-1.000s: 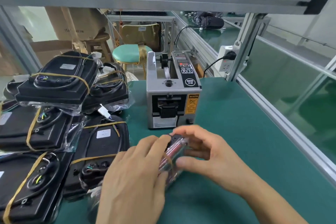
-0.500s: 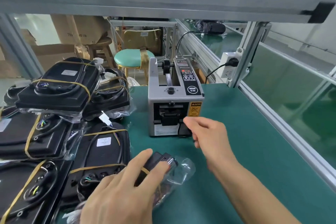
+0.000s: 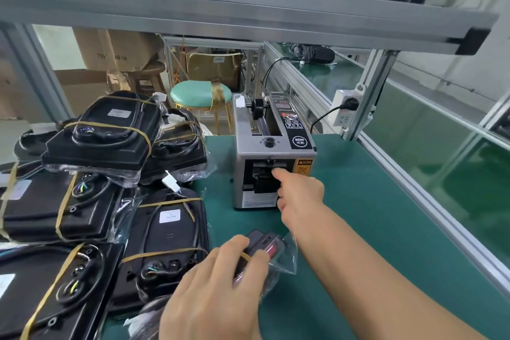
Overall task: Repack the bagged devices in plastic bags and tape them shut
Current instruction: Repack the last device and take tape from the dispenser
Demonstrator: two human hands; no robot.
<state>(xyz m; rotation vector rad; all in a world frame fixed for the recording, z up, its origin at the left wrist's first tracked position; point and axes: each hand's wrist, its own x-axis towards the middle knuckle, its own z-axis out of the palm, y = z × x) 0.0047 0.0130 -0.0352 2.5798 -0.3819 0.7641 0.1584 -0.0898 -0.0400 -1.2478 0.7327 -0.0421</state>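
A small black device with a red part (image 3: 266, 244) lies in a clear plastic bag (image 3: 284, 262) on the green mat, a rubber band round it. My left hand (image 3: 218, 292) rests on top of it and holds it down with its fingers. My right hand (image 3: 299, 192) is stretched forward to the mouth of the grey tape dispenser (image 3: 271, 152), index finger and thumb at the tape outlet. I cannot see whether a piece of tape is between the fingertips.
Several black bagged devices bound with yellow bands (image 3: 99, 141) are piled on the left of the green mat (image 3: 372, 215). An aluminium frame post with a power socket (image 3: 345, 110) stands at the back right. A teal stool (image 3: 200, 94) is behind the bench.
My right hand left the bagged device and reached forward to the dispenser's outlet. My left hand stayed on the bagged device. The head tilted up a little.
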